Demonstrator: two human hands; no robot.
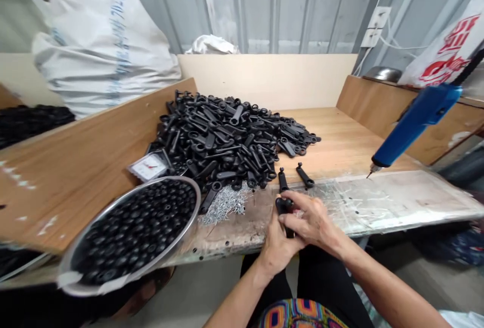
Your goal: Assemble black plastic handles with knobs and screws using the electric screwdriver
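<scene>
Over the front edge of the bench, my left hand [278, 247] is closed around a black plastic crank handle [280, 206]. My right hand [315, 219] meets it there, thumb and fingers pinched on a small black knob [289, 203] at the handle's upper end. Fingers hide much of both parts, so I cannot tell whether the knob sits on the handle. Just beyond my hands lie two more crank handles, one [283, 180] nearly upright in view and another [304, 176] slanted to its right.
A large heap of crank handles [223, 136] covers the bench's middle. Loose screws [227, 203] lie before it. At left stands a metal bowl [198, 194] of black knobs, beside a small clear-lidded box [150, 167]. A blue electric screwdriver [412, 124] hangs at right, tip down.
</scene>
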